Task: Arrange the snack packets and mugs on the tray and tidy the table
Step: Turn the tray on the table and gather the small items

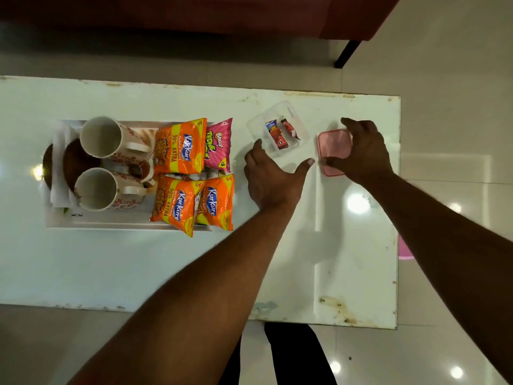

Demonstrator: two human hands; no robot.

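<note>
Pink translucent lid (332, 148) pinched by right hand (366, 154) fingers; left hand (273, 180) fingers splayed, empty.

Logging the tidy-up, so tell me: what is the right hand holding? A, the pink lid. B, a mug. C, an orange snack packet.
A: the right hand grips the pink lid by its edges, on the table beside the clear container.
</note>
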